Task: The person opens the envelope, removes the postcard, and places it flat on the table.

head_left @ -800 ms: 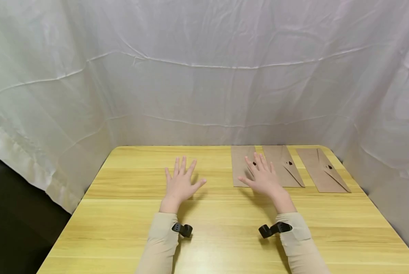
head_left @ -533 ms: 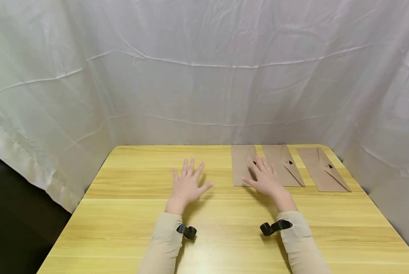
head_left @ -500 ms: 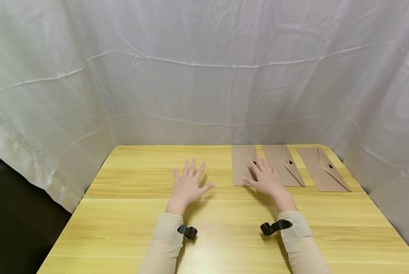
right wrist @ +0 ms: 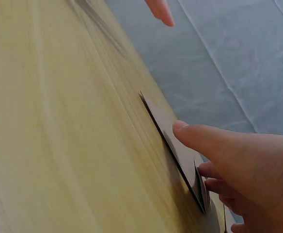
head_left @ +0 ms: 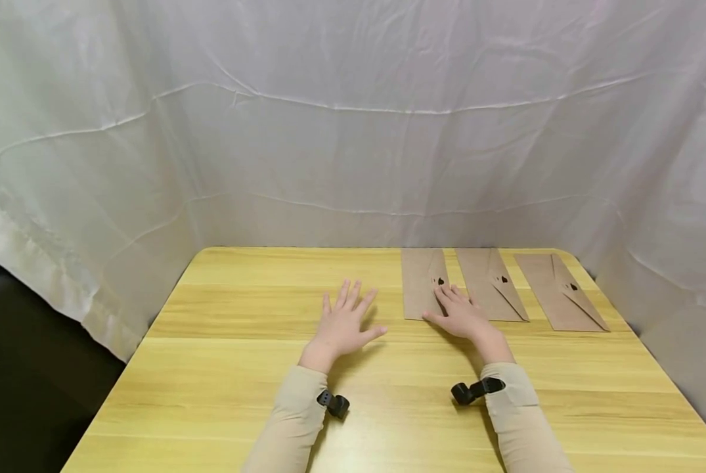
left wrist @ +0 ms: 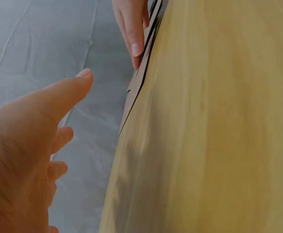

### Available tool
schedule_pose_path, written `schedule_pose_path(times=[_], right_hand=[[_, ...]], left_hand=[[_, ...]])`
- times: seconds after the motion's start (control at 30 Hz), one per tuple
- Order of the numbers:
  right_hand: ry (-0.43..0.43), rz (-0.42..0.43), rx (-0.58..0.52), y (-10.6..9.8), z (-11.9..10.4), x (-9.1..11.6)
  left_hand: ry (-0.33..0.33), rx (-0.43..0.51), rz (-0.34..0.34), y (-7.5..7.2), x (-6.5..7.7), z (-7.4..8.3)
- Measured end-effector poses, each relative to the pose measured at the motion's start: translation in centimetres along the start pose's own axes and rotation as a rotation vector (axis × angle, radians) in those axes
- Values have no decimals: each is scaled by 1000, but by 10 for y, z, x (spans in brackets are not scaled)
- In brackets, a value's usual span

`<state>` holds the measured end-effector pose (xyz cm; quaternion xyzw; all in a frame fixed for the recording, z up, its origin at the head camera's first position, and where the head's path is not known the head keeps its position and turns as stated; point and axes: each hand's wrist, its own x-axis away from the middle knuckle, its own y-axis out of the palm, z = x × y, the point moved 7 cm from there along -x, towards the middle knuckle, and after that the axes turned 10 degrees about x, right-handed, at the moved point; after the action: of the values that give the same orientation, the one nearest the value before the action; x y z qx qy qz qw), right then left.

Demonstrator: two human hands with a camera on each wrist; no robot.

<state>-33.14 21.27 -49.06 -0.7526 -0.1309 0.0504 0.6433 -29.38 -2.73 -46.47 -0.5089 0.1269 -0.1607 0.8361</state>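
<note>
Three brown paper envelopes lie in a row at the table's back right: a left envelope (head_left: 419, 282), a middle one (head_left: 477, 276) and a right one (head_left: 544, 282). Each has a pointed flap and a small dark mark. My right hand (head_left: 463, 316) reaches over the left envelope's right edge, fingers extended near its mark. In the right wrist view, the thumb (right wrist: 199, 138) hovers by that envelope; whether the fingertips touch it, I cannot tell. Fingers spread, my left hand (head_left: 342, 328) is above bare wood left of the envelopes, holding nothing.
A light wood-grain table (head_left: 211, 381) spans the front. Pale fabric (head_left: 353, 157) hangs behind it and along both sides. Something dark and black (head_left: 27, 374) stands at the lower left. Black wrist cameras (head_left: 337, 405) stick out from both sleeves.
My left hand has moved right and slightly nearer to me. My right hand has come down lower at the left envelope, uncovering its dark mark. The envelopes stay in place.
</note>
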Motion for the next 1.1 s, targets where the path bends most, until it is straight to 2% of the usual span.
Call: schedule_pose_path(times=[0.27,0.63,0.9,1.1], right_hand=[[-26,-18,22,-5,-11,2],[-132,6,61,-6,-46,2],[-209,33,119,-2,-74,4],[-247,44,137,-1,-90,6]], left_hand=[[2,38,-44,4,1,6],[7,28,-42,7,2,-1],[-23,37,-68,10,4,-5],[-59,8,-97,13,3,-7]])
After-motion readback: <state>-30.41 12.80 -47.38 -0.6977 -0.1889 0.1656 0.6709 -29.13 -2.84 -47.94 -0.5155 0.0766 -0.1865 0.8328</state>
